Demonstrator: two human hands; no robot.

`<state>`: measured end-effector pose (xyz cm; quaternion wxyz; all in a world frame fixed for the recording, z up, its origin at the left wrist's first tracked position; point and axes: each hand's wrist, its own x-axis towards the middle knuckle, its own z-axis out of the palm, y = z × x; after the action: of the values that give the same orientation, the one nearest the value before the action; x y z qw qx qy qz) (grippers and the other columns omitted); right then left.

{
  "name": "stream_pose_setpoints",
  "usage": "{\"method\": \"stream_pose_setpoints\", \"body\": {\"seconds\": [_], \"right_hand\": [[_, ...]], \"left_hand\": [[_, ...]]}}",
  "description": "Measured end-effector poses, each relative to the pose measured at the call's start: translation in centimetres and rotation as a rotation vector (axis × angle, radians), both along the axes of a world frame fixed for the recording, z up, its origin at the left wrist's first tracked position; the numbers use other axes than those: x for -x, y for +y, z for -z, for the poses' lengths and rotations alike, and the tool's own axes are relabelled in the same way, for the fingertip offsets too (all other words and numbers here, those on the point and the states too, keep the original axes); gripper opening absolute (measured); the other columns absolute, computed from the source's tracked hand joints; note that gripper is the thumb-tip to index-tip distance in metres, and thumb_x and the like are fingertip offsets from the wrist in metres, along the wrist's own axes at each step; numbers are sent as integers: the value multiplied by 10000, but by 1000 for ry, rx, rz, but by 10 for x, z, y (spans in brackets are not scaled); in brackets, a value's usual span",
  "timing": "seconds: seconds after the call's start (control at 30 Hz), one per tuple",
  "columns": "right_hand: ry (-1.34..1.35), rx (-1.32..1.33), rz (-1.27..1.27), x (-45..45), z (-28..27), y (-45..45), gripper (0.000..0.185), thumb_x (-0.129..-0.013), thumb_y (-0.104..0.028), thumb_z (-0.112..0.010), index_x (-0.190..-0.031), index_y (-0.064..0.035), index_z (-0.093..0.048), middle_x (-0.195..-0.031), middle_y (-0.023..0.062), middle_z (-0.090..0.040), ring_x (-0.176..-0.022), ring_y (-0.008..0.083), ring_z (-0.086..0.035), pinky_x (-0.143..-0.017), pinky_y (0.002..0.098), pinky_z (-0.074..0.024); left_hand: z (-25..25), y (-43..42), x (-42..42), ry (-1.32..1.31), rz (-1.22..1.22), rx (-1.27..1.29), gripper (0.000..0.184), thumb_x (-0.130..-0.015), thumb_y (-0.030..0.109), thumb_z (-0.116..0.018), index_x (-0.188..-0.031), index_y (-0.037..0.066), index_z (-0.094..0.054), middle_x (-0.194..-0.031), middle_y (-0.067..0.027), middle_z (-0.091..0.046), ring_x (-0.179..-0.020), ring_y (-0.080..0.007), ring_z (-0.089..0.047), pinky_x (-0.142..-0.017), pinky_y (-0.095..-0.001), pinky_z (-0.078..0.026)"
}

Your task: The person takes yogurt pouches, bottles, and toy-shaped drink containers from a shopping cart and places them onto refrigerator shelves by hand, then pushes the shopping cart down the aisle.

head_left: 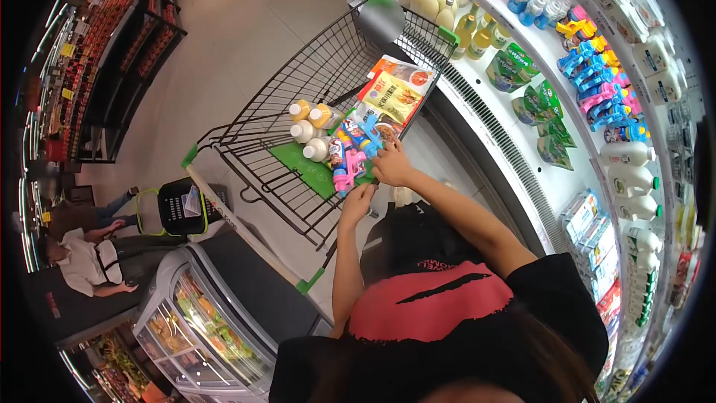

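Note:
My right hand point(393, 165) reaches over the near side of the shopping cart point(257, 104), its curled fingers at a blue toy-gun drink bottle point(368, 136). Lower and to the left, my left hand point(357, 206) has its fingers drawn together by the cart's rim, close to a pink toy-gun drink bottle point(347, 173); what they grip is hidden. Beside these bottles, several white-and-yellow bottles point(304, 131) stand in the cart. A yellow-and-red food packet point(390, 97) lies toward the cart's far end, over other packets. A green panel point(302, 168) shows under the bottles.
On the right, a chilled shelf point(477, 108) holds bottles, green pouches point(513, 67) and more toy-gun bottles point(587, 67). At the left, a person point(89, 261) is near a black basket point(183, 207). A glass-fronted display case point(205, 321) stands at lower left.

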<state>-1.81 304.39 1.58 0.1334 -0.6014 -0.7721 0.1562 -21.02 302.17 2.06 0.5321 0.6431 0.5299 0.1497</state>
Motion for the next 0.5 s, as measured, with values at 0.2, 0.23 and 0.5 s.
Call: {"method": "stream_pose_setpoints", "body": {"seconds": [0.2,0.23,0.5], "right_hand": [[157,-66,-15,-13,-1,2,249,-841,-279,-522,-842,-92,-687,-876,103,-609,-1042,320,-520,-1117,593,-199],[168,-69,-16,-15,-2,2,237,-842,-274,-523,-825,-104,-688,-860,83,-608,-1038,303,-521,-1117,596,-193],[194,-106,-38,-46,-16,9,260,-807,-278,-555,-774,-86,-726,-809,61,-631,-974,293,-540,-1119,568,-222]], "left_hand": [[-15,-5,-14,96,-5,36,301,-971,260,-542,-1038,-8,-663,-722,-84,-619,-694,-155,-575,-661,-316,-452],[-17,-9,-16,98,-54,-19,284,-956,253,-563,-1053,7,-666,-740,-86,-627,-705,-179,-589,-673,-340,-457],[-180,-29,-4,777,-307,-491,345,-873,261,-660,-1183,111,-655,-1189,-126,-590,-1234,-376,-441,-1016,-557,-306]]}}
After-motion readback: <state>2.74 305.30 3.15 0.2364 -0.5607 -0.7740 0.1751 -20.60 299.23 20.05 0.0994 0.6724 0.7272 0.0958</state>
